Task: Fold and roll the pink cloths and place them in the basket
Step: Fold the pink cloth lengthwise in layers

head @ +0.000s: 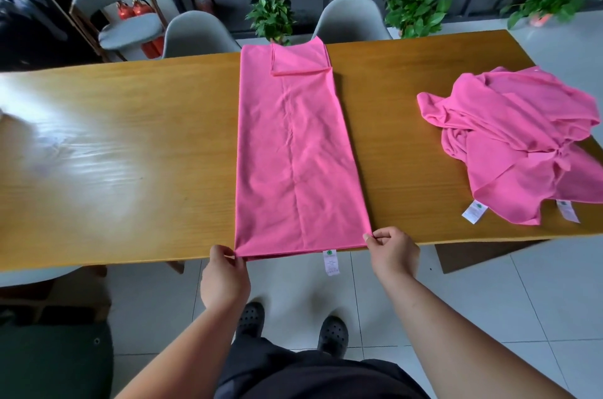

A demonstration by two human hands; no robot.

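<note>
Long cloth (297, 150) was folded into a narrow strip and ran straight across the wooden worktop (130, 137), from the near edge to the far one. Its far end was flipped back on itself into a small flap. Left grip (225, 274) was pinching the near left corner of the strip right at the worktop edge, and right grip (393, 255) was pinching the near right corner between thumb and fingers. So both were grasping the same cloth, one corner each. A white label (330, 263) hung off the near edge between them.

Over on the right side of the worktop, well apart from the strip, sat a crumpled pile (522, 144) of more pink cloths, with a couple of white tags poking out at its near side. Grey chairs (349, 20) and potted plants (414, 10) were behind the worktop.
</note>
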